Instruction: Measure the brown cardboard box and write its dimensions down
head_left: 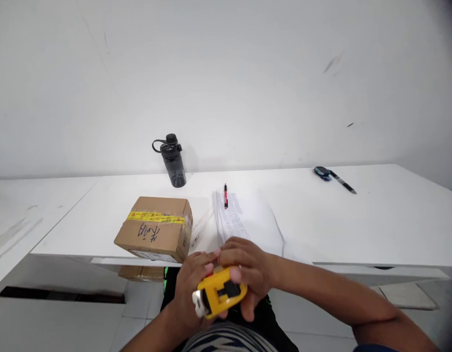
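Observation:
A yellow tape measure [215, 295] with a black slider and a metal end hook is held in front of my body, just off the table's front edge. My left hand [192, 283] is closed around its left side, close to the hook. From the other side my right hand [244, 264] grips it, the thumb resting near the black slider. The fingertips of both hands meet above the case, and the palms are hidden. No blade is visibly drawn out past the hook.
A taped cardboard box [156, 222] sits at the front edge of the white table [358, 225]. Behind it stands a dark bottle [173, 164]. Papers [257, 220] with a red-black pen [226, 196] lie centrally. A coiled dark strap-like item [323, 172] lies far right.

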Action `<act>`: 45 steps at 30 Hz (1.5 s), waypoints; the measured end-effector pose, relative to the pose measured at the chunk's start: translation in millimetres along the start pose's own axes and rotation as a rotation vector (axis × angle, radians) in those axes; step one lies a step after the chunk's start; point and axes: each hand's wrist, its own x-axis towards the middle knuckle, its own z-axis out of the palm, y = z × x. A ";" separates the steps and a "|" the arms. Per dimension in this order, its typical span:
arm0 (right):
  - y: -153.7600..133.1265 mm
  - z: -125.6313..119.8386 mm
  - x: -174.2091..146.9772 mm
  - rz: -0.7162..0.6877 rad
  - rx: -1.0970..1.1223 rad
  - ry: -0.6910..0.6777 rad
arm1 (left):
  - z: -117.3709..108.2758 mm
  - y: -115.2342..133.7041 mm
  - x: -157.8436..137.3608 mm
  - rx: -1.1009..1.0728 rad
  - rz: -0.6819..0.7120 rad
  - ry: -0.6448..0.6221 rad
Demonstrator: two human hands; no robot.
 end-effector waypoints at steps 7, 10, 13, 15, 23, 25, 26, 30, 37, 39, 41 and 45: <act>112.2 -47.0 -18.7 0.990 -0.586 -0.608 | 52.7 -28.9 46.2 0.287 -0.039 -0.122; 154.5 -51.5 -17.8 1.004 -0.609 -0.796 | 80.5 -55.4 66.5 0.382 -0.151 -0.037; 167.3 -60.1 -29.9 1.006 -0.617 -0.886 | 102.3 -87.6 81.9 0.435 -0.309 0.000; 164.7 -69.3 -40.7 1.042 -0.638 -0.876 | 111.8 -107.3 87.9 0.460 -0.352 -0.013; 168.2 -58.7 -65.7 1.390 -0.639 -0.599 | 115.6 -132.1 85.0 0.393 -0.387 -0.190; 171.5 -53.9 -69.6 1.446 -0.574 -0.525 | 112.1 -128.6 83.2 0.356 -0.427 -0.199; 172.0 -54.0 -71.1 1.456 -0.526 -0.480 | 110.6 -126.6 82.8 0.337 -0.443 -0.198; 164.8 -66.6 -73.0 1.411 -0.251 -0.245 | 105.8 -120.4 84.7 0.263 -0.460 -0.171; 127.2 -64.3 -81.7 1.329 0.058 0.051 | 102.1 -119.5 89.1 0.201 -0.515 -0.164; 119.6 -58.2 -86.0 1.331 0.086 0.066 | 103.4 -120.7 88.7 0.203 -0.514 -0.166; 116.1 -54.5 -88.8 1.334 0.123 0.047 | 105.0 -122.2 88.2 0.200 -0.503 -0.168; 116.4 -54.0 -89.8 1.356 0.122 0.042 | 108.3 -125.0 88.4 0.182 -0.490 -0.171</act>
